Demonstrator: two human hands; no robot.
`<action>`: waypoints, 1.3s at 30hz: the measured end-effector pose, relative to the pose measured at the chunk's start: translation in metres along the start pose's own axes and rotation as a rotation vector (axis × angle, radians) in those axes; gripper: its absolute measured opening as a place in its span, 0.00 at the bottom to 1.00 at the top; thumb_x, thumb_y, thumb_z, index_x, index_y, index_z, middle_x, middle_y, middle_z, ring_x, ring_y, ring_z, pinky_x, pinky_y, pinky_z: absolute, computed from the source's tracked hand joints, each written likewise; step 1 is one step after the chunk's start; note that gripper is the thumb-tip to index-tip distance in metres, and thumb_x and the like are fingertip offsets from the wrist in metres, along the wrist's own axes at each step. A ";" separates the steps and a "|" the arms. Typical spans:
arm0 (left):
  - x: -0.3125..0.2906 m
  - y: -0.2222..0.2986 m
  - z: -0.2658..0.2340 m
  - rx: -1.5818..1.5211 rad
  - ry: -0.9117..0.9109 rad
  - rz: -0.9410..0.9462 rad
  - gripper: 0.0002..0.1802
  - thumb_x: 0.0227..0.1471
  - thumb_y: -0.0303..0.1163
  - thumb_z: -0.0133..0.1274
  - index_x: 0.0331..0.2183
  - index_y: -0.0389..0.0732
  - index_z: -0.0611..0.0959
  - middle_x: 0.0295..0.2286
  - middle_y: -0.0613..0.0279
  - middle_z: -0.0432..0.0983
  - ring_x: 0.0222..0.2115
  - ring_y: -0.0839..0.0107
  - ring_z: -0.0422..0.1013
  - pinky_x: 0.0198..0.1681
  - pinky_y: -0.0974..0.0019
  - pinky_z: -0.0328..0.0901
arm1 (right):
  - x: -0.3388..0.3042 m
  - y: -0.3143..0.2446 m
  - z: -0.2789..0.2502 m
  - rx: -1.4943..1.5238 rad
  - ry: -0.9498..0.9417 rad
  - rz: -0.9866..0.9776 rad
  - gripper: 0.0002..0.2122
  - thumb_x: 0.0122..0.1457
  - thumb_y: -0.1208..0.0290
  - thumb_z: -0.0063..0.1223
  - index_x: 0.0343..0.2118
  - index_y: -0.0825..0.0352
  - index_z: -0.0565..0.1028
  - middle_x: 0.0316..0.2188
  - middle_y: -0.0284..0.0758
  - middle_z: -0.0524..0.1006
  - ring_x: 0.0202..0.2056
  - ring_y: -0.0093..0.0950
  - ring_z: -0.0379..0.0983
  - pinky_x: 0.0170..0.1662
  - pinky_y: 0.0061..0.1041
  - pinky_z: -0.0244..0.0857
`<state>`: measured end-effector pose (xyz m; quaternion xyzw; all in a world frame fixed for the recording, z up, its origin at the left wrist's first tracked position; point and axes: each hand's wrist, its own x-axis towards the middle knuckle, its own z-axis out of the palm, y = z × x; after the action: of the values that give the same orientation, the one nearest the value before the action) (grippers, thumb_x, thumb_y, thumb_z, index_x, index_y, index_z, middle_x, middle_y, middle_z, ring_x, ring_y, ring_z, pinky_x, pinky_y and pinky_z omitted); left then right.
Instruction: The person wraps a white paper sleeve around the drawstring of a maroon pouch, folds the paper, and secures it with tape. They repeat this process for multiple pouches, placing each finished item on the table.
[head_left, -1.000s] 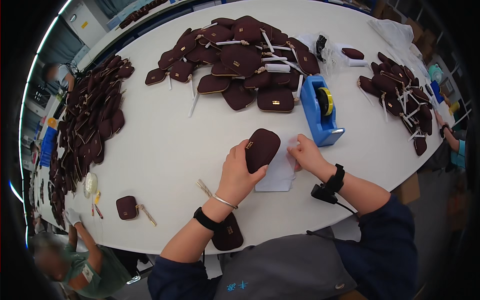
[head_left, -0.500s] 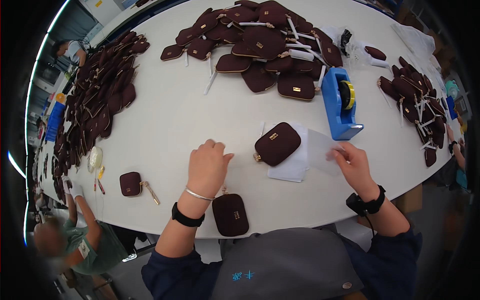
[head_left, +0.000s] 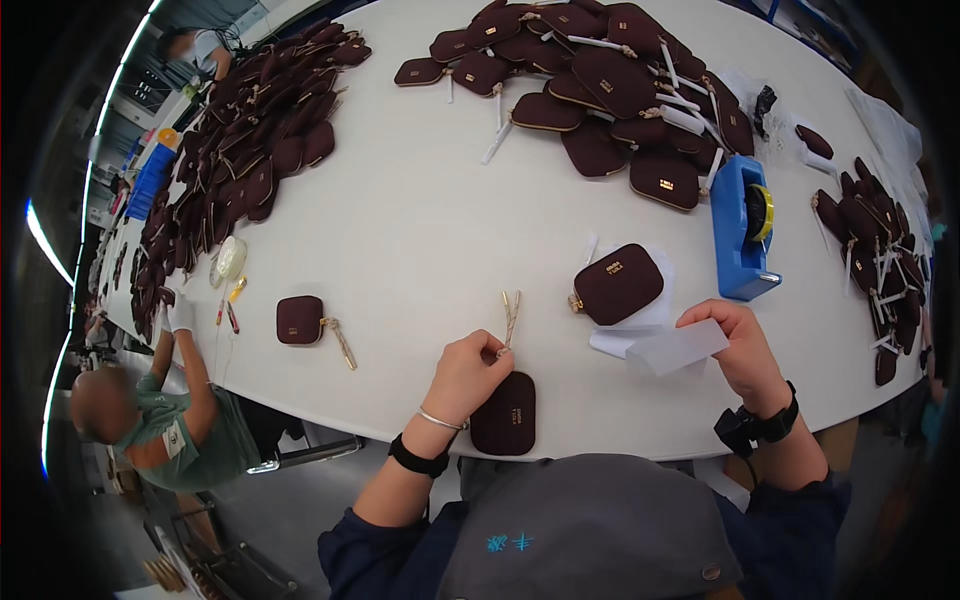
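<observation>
My left hand (head_left: 468,378) is closed on the twisted beige cord (head_left: 511,325) of a dark maroon zip pouch (head_left: 504,420). That pouch lies flat at the near table edge, and the cord's gold tips point away from me. Between the thumb and fingers of my right hand (head_left: 738,345) is a thin translucent white paper sheet (head_left: 680,348), held slightly above the table. To the left of the sheet, another maroon pouch (head_left: 618,285) rests on a stack of white paper (head_left: 610,343). A smaller-looking pouch (head_left: 300,320) with a gold-tipped cord lies farther left.
A blue tape dispenser (head_left: 738,235) stands beyond my right hand. Pouches with white-wrapped cords form a large pile (head_left: 610,90) at the back and another pile (head_left: 875,250) at the right. More pouches (head_left: 240,150) fill the left side, where a gloved co-worker (head_left: 190,410) sits.
My left hand has come down and closed on the near pouch's cord, straightening it away from me. The sheet in my right hand has shifted nearer to me. The whole view has turned slightly.
</observation>
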<state>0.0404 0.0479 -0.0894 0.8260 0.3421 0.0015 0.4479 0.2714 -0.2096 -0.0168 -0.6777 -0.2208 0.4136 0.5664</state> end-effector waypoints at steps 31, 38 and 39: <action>-0.052 0.053 -0.003 -0.290 0.009 0.113 0.08 0.51 0.27 0.61 0.33 0.32 0.84 0.24 0.62 0.81 0.24 0.79 0.73 0.28 0.75 0.66 | 0.021 -0.001 0.056 0.021 -0.165 0.048 0.07 0.64 0.72 0.50 0.39 0.71 0.73 0.30 0.36 0.81 0.32 0.22 0.79 0.37 0.21 0.70; -0.057 0.057 0.001 -0.249 0.034 0.321 0.06 0.51 0.24 0.59 0.33 0.33 0.84 0.25 0.59 0.80 0.23 0.75 0.72 0.28 0.73 0.66 | 0.022 -0.011 0.062 0.006 -0.261 0.102 0.07 0.64 0.74 0.49 0.40 0.72 0.73 0.31 0.36 0.81 0.34 0.23 0.79 0.38 0.20 0.71; -0.057 0.057 0.001 -0.250 0.030 0.344 0.05 0.51 0.23 0.59 0.33 0.33 0.84 0.26 0.59 0.80 0.23 0.74 0.72 0.28 0.73 0.66 | 0.022 -0.012 0.061 0.010 -0.275 0.118 0.08 0.64 0.74 0.49 0.41 0.72 0.73 0.32 0.36 0.81 0.34 0.24 0.79 0.38 0.20 0.71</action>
<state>0.0296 -0.0056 -0.0303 0.8102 0.1998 0.1326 0.5349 0.2357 -0.1538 -0.0136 -0.6234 -0.2542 0.5364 0.5090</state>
